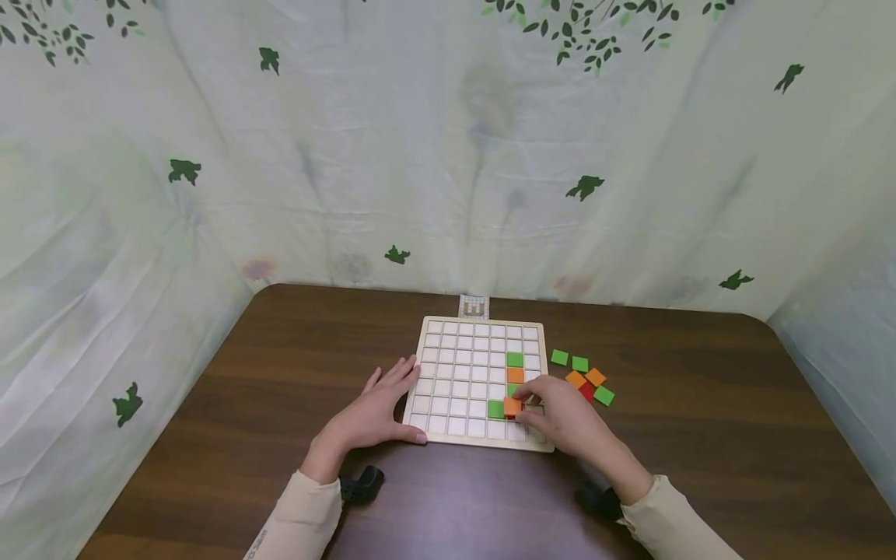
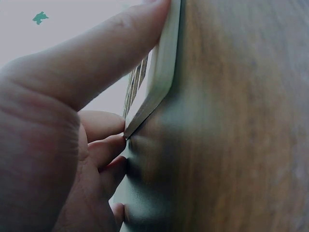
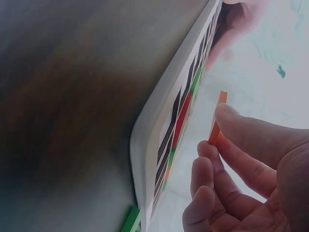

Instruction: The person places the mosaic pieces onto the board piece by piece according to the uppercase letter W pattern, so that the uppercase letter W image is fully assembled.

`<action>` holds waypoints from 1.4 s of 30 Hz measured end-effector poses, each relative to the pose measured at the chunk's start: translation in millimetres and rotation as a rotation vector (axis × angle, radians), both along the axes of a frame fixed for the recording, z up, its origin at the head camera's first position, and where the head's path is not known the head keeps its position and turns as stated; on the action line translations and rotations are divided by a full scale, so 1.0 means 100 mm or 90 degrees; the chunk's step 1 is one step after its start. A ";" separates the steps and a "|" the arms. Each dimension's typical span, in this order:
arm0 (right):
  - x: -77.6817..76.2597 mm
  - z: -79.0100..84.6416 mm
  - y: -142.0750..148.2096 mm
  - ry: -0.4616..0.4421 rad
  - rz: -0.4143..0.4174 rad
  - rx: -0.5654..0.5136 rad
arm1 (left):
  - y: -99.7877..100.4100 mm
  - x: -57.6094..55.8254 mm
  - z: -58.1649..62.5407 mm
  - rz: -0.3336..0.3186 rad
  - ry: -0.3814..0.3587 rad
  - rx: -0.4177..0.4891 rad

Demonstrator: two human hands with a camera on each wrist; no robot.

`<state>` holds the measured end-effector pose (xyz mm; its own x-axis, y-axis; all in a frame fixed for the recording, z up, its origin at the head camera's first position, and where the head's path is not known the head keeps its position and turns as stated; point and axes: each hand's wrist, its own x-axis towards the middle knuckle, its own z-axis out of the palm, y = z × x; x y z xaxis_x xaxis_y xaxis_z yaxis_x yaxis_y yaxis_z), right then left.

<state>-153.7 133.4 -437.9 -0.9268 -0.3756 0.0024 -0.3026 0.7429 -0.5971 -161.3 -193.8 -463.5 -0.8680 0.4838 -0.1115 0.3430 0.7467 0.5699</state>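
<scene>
Tabletop: left fingers spread, right fingers pinch an orange tile only right-wrist view shows edge-on.

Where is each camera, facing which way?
Head-worn: forward, down at a square white-celled wooden board; left hand, right hand show.
On left wrist: at the board's edge; left hand shows.
On right wrist: across the board; right hand pinches an orange square tile, left hand beyond.
Head and right wrist share that tile.
</scene>
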 end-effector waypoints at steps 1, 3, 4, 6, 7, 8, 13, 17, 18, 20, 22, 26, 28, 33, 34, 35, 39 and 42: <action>0.00 0.00 -0.02 0.005 0.004 0.000 | 0.00 0.00 0.00 0.000 0.000 0.000; 0.00 -0.02 -0.06 0.013 0.011 0.003 | 0.00 0.00 0.00 -0.001 -0.001 0.002; -0.01 -0.02 -0.08 0.016 0.013 0.003 | 0.01 0.00 0.00 -0.002 -0.001 0.002; -0.01 -0.03 -0.11 0.023 0.017 0.006 | 0.01 0.00 -0.01 -0.002 0.000 0.002; -0.01 -0.03 -0.13 0.024 0.019 0.005 | 0.01 0.00 -0.01 -0.002 0.000 0.002; -0.02 -0.03 -0.15 0.025 0.021 0.005 | 0.00 0.00 -0.01 -0.003 0.000 0.001; -0.04 -0.04 -0.22 0.026 0.034 0.002 | 0.00 0.00 -0.01 -0.003 0.001 0.003; -0.05 -0.03 -0.26 0.027 0.049 0.002 | 0.01 0.00 0.00 -0.005 0.001 0.005; -0.05 -0.03 -0.27 0.027 0.053 0.003 | 0.01 0.00 0.00 -0.005 0.002 0.006; -0.05 -0.02 -0.29 0.028 0.061 0.006 | 0.01 0.00 0.00 -0.003 0.001 0.003; -0.05 -0.02 -0.32 0.031 0.069 0.009 | 0.01 0.00 0.00 -0.003 0.002 0.004; -0.05 -0.02 -0.36 0.045 0.082 0.022 | 0.01 0.00 0.00 -0.002 0.001 -0.002; -0.06 -0.03 -0.38 0.057 0.087 0.031 | 0.01 0.01 0.00 -0.003 0.003 0.001; -0.07 -0.03 -0.41 0.066 0.099 0.042 | 0.01 0.00 0.00 0.000 0.003 -0.003; -0.08 -0.03 -0.41 0.064 0.100 0.041 | 0.01 0.00 0.00 0.000 0.003 -0.002; -0.08 -0.03 -0.42 0.063 0.102 0.042 | 0.01 0.00 0.00 0.001 0.003 -0.003; -0.10 -0.03 -0.43 0.057 0.105 0.047 | 0.02 0.00 0.01 0.000 0.002 -0.004; -0.11 -0.03 -0.44 0.054 0.108 0.051 | 0.02 0.00 0.02 0.000 0.001 -0.005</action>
